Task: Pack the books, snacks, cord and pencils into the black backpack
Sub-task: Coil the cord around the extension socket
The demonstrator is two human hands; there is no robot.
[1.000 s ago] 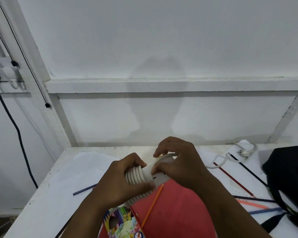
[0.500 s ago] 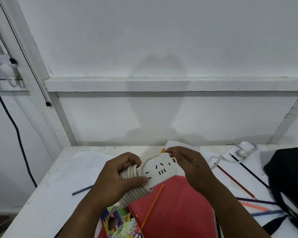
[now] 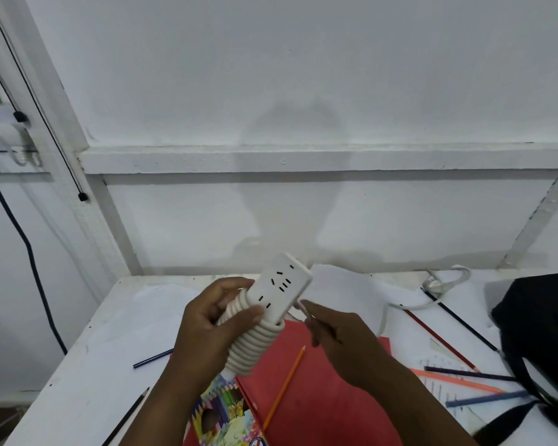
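Since a moment ago the right hand (image 3: 342, 336) has dropped off the white plastic power strip wrapped in its own white cord (image 3: 264, 317) and pinches the loose cord tail. Left hand (image 3: 207, 320) grips the coils above the white surface (image 3: 87, 365); slack there could let turns spring off before reaching the black fabric backpack (image 3: 541, 333)

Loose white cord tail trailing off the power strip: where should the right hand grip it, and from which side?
Grip the cord close to the power strip, where the right hand already pinches it, coming from the right. The left hand holds the coiled end, and the slack trails right across the table toward the plug, so a grip near the strip probably keeps the next wrap tight.
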